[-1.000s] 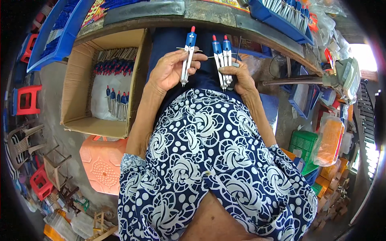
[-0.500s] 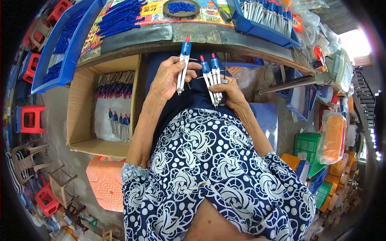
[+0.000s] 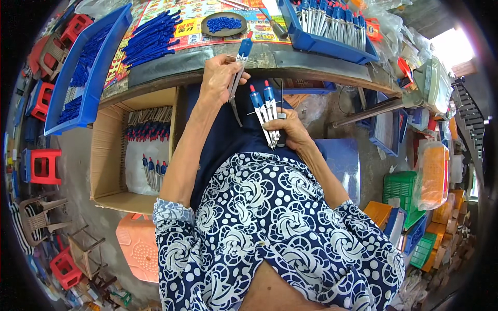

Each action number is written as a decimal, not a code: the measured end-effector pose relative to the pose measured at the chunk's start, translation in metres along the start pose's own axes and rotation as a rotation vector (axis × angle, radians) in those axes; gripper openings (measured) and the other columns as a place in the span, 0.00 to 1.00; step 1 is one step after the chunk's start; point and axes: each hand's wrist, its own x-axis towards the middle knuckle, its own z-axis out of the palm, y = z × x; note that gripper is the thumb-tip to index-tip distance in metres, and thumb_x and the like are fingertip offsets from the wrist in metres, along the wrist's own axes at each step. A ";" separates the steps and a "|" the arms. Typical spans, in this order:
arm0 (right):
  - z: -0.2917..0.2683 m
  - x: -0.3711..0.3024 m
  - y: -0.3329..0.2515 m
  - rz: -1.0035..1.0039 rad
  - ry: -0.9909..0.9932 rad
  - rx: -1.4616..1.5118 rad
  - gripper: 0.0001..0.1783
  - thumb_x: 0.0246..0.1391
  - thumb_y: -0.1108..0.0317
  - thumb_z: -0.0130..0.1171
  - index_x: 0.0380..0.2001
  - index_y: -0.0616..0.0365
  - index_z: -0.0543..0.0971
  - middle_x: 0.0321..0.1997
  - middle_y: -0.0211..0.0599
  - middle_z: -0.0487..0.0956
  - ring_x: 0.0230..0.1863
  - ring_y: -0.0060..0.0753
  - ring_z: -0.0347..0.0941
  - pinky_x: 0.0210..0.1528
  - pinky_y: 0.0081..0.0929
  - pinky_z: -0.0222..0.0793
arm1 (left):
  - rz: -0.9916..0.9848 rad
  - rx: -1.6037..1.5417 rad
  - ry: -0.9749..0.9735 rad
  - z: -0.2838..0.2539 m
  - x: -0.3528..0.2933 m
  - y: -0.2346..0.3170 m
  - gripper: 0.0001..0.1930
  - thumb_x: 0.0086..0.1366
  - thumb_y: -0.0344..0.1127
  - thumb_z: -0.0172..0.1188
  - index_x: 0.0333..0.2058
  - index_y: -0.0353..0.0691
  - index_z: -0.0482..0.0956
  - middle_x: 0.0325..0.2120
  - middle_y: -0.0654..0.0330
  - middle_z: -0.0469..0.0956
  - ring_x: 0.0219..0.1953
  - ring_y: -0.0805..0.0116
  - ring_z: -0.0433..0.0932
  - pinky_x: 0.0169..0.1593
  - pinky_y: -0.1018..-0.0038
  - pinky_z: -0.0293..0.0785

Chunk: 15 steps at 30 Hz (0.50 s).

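Silver metal compass w/ blue head & red tip [image 3: 245, 48] pinched in L hand [image 3: 217, 79], thumb agst fingers, by worn wooden table's [image 3: 262, 61] front edge; R hand [image 3: 291, 127] closed on 2 matching blue-headed compasses [image 3: 270, 107] above dark-navy trousers [image 3: 218, 137].

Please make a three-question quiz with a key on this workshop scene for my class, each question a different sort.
1. How many blue compass heads show at the right hand?

2. True or false: the left hand holds a single compass.

3. Which colour is the plastic stool nearest the cardboard box?
a) green
b) salmon pink
c) black

Key: 1. two; 2. true; 3. b
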 end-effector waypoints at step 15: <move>-0.003 0.001 0.003 -0.004 -0.002 0.070 0.12 0.34 0.81 0.61 0.28 0.63 0.75 0.24 0.34 0.77 0.19 0.20 0.71 0.21 0.18 0.69 | 0.250 0.762 0.288 0.017 0.044 -0.002 0.15 0.39 0.27 0.59 0.31 0.30 0.76 0.24 0.54 0.76 0.25 0.68 0.75 0.30 0.76 0.70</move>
